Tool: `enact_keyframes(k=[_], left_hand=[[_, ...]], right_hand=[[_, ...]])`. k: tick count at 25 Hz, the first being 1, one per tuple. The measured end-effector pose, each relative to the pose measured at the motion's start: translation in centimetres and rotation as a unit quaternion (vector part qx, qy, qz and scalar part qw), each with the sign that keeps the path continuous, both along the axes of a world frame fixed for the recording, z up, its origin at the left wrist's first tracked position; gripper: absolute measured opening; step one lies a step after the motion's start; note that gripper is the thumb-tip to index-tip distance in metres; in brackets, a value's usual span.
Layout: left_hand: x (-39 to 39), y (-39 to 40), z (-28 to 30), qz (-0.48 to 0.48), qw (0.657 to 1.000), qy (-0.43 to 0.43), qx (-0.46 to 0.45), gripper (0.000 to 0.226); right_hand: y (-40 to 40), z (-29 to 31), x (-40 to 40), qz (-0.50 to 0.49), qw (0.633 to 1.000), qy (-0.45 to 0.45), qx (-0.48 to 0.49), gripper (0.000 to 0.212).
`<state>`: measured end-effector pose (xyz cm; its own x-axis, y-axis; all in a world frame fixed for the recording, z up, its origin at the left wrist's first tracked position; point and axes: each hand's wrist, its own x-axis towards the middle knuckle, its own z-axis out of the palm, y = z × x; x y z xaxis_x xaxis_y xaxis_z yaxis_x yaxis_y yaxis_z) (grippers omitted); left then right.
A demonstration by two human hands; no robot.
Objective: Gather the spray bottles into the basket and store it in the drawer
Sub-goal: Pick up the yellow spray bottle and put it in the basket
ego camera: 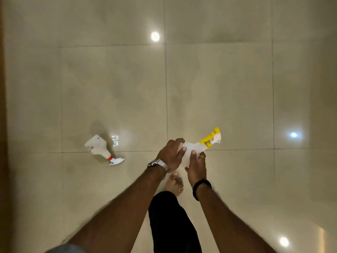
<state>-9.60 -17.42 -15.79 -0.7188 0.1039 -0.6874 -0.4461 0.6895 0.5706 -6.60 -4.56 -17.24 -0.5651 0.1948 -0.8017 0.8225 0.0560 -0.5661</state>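
Observation:
A white spray bottle with a yellow trigger head (209, 141) is held above the floor, nozzle pointing up and right. My left hand (170, 155), with a metal watch on the wrist, grips its body from the left. My right hand (196, 166), with a black wristband and a ring, holds the same bottle from below. A second white spray bottle with a red collar (102, 150) lies on its side on the floor to the left, apart from both hands. No basket or drawer is in view.
Glossy beige floor tiles (218, 88) reflect several ceiling lights. My bare foot (174, 183) and a dark trouser leg (171, 223) stand below the hands. A brown wooden edge (2, 125) runs along the left side.

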Motion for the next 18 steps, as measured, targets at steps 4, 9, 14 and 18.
enact_keyframes(k=[4,9,14,18], left_hand=[[5.9,-3.4,9.7,0.104,0.994,-0.005,-0.021,0.054],[16.5,-7.6,21.6,0.280,0.959,0.048,-0.023,0.052],[29.9,-11.9,30.2,0.368,0.922,0.109,-0.051,0.048],[42.7,-14.8,36.3,0.442,0.880,0.147,-0.091,0.047]], right_hand=[[-3.1,8.9,3.2,0.201,0.973,0.104,0.041,0.037],[-8.6,20.9,9.2,0.444,0.883,0.140,0.065,0.058],[-14.2,30.6,18.1,0.601,0.768,0.221,0.037,0.058],[-19.1,37.3,28.4,0.686,0.678,0.264,0.017,0.059]])
